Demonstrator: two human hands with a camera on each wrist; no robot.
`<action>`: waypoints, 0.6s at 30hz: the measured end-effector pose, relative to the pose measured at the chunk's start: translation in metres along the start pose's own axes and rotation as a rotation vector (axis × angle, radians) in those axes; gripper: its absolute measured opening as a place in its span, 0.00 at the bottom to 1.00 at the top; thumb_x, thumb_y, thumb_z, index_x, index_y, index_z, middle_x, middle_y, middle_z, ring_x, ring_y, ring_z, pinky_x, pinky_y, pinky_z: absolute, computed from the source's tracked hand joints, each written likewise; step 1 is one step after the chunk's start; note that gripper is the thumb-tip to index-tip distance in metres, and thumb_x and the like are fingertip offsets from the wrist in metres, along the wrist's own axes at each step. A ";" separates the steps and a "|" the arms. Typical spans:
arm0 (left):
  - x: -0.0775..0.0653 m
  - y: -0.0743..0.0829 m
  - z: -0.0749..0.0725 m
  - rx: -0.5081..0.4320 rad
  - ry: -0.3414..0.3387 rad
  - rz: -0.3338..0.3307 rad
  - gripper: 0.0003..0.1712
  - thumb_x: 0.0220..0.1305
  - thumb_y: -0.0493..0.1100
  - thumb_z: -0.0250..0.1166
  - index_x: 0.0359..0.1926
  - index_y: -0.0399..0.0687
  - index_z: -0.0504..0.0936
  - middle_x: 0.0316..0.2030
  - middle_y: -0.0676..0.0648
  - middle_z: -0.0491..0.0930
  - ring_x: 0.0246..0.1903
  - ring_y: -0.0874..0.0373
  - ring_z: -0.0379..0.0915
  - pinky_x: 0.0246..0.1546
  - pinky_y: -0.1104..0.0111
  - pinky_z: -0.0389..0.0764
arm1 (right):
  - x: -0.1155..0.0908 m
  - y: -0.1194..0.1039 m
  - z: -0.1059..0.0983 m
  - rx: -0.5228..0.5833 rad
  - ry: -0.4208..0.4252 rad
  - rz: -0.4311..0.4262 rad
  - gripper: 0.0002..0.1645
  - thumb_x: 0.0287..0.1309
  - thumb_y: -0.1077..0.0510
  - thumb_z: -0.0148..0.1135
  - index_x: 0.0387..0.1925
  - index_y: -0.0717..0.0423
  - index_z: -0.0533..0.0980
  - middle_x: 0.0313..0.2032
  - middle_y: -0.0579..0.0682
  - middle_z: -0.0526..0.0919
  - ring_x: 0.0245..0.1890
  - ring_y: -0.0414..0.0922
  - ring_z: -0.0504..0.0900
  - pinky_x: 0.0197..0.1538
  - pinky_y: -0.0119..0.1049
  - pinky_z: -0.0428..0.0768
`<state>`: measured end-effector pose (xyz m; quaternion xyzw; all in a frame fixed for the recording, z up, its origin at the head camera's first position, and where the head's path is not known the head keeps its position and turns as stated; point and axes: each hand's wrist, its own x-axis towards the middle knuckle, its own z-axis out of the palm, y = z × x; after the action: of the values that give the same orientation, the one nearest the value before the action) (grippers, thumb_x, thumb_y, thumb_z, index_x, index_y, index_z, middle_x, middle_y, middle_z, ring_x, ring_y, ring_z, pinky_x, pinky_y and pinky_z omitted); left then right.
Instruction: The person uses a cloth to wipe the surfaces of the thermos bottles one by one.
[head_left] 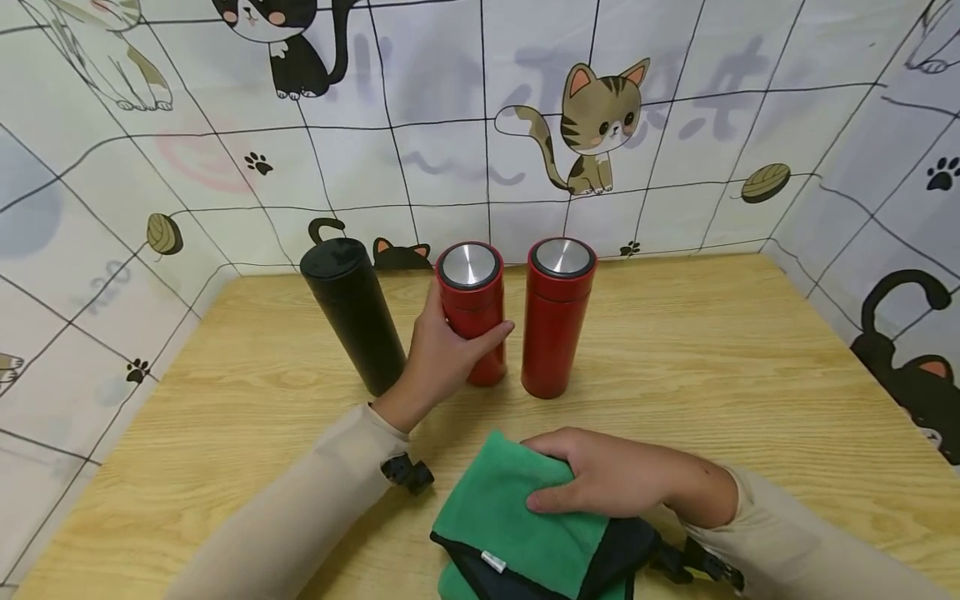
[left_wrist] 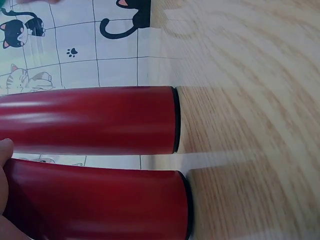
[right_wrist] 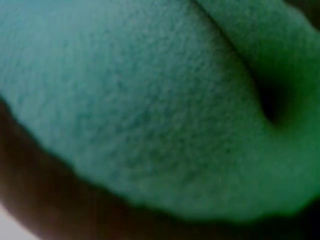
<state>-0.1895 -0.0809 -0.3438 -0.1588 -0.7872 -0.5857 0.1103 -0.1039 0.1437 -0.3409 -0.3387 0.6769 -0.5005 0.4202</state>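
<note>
My left hand (head_left: 438, 358) grips a red thermos (head_left: 478, 304) with a silver-topped lid, thumb across its front and fingers around its far side. The thermos stands upright on the table. Just right of it is a second, matching red thermos (head_left: 555, 333). In the left wrist view both red bodies show, the held one lower with fingertips at its left edge. Close to the camera, my right hand (head_left: 622, 471) holds a folded green cloth (head_left: 517, 492) with dark trim and a small white tag, thumb on top. Green fabric (right_wrist: 140, 110) fills the right wrist view.
A black bottle (head_left: 356, 317) stands to the left of my left hand, near the wrist. The wooden table (head_left: 712, 350) ends at a white cat-patterned wall covering (head_left: 435, 167) at the back and sides.
</note>
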 end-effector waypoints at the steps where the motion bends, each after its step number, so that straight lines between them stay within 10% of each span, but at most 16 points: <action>1: 0.001 0.000 0.001 -0.001 -0.001 -0.006 0.46 0.54 0.49 0.77 0.69 0.59 0.60 0.58 0.54 0.75 0.58 0.58 0.73 0.56 0.58 0.81 | -0.001 -0.001 0.001 0.002 -0.003 -0.003 0.19 0.70 0.56 0.59 0.60 0.45 0.74 0.50 0.46 0.85 0.49 0.41 0.85 0.54 0.30 0.82; 18: 0.011 -0.005 0.006 -0.057 -0.035 -0.029 0.62 0.55 0.45 0.77 0.76 0.68 0.41 0.64 0.49 0.70 0.61 0.54 0.71 0.59 0.54 0.79 | -0.002 -0.006 0.007 -0.048 0.038 -0.007 0.17 0.70 0.55 0.59 0.59 0.44 0.75 0.49 0.45 0.85 0.48 0.40 0.84 0.54 0.30 0.81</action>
<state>-0.2012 -0.0749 -0.3462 -0.1609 -0.7742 -0.6064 0.0834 -0.0969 0.1413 -0.3360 -0.3415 0.6954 -0.4918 0.3974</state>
